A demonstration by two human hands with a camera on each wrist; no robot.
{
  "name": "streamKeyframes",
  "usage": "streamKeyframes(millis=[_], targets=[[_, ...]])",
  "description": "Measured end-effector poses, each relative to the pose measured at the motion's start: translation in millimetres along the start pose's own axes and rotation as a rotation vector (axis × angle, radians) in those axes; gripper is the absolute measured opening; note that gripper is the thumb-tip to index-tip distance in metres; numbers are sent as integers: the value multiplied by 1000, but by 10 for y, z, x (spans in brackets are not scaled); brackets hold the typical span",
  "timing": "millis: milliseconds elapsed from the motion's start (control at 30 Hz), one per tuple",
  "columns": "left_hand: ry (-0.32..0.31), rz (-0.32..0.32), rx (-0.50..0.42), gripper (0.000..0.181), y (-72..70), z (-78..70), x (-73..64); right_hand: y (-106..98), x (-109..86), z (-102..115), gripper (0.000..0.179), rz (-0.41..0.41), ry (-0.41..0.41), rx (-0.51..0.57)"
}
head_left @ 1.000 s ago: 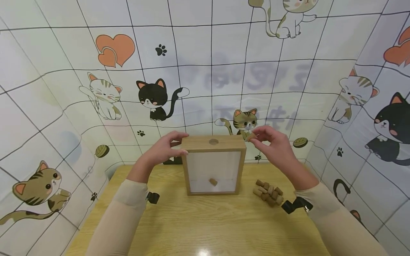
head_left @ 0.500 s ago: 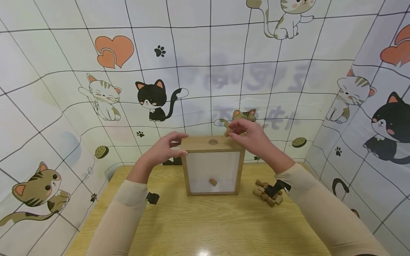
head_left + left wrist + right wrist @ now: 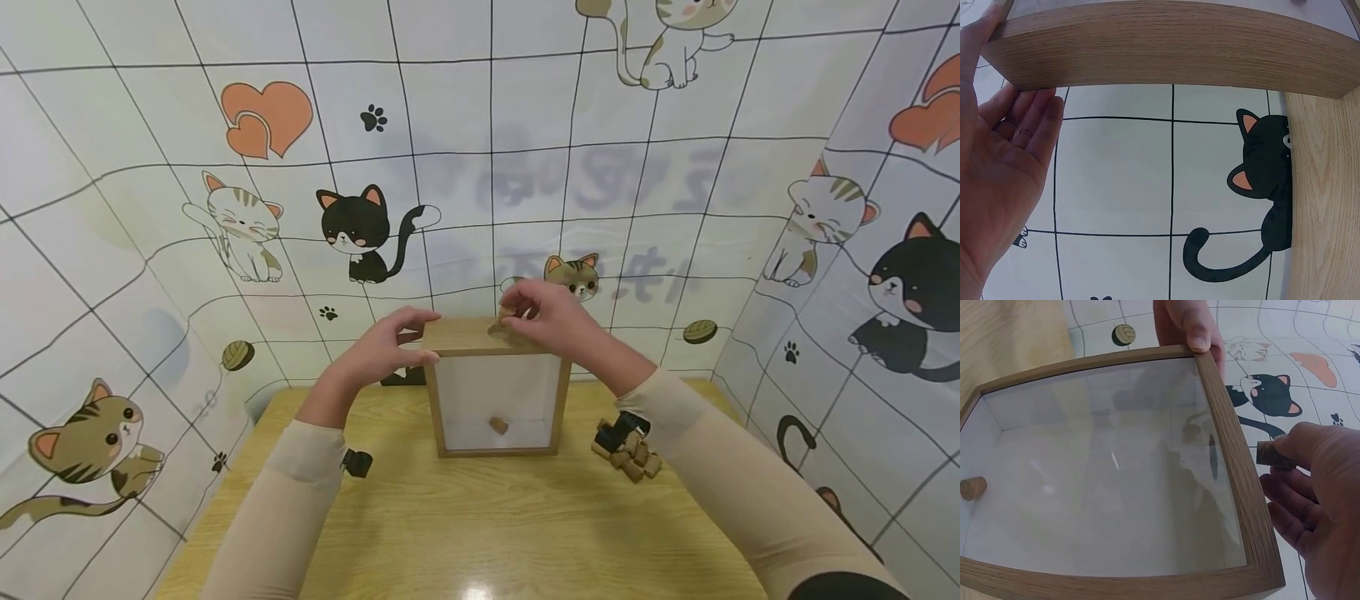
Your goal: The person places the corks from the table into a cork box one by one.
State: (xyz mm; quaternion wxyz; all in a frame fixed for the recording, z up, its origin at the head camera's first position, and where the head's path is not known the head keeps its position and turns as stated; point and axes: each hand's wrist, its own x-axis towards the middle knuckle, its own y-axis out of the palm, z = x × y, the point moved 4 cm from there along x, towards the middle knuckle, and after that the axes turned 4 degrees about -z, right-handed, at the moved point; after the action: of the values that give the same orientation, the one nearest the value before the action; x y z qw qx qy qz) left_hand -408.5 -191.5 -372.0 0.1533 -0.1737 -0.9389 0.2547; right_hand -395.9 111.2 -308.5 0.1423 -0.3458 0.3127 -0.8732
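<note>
A shallow wooden box frame with a clear front stands upright on the table, a round hole in its top. My left hand grips its upper left corner, thumb at the front and fingers behind. Between thumb and fingers, my right hand pinches a cork just above the hole. In the right wrist view the cork is apart from the frame. Another cork lies inside, at the bottom of the box.
A pile of several corks lies on the wooden table right of the box, partly covered by the right wrist strap. Behind the table hangs a white cloth with a grid and cartoon cats.
My right hand has moved left with the cork, from beyond the box's right corner to over the hole. The left hand and the box have stayed in place.
</note>
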Motion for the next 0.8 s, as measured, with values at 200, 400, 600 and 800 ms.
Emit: streamKeyframes(millis=[200, 400, 600, 800], targets=[[-7, -7, 1, 71, -12, 17, 3, 48, 23, 24, 21, 12, -15, -16], [2, -6, 7, 71, -17, 37, 22, 89, 30, 5, 21, 32, 2, -24], [17, 6, 2, 71, -19, 26, 17, 124, 45, -18, 21, 51, 23, -46], [9, 9, -2, 72, -21, 41, 19, 138, 48, -31, 21, 61, 33, -50]])
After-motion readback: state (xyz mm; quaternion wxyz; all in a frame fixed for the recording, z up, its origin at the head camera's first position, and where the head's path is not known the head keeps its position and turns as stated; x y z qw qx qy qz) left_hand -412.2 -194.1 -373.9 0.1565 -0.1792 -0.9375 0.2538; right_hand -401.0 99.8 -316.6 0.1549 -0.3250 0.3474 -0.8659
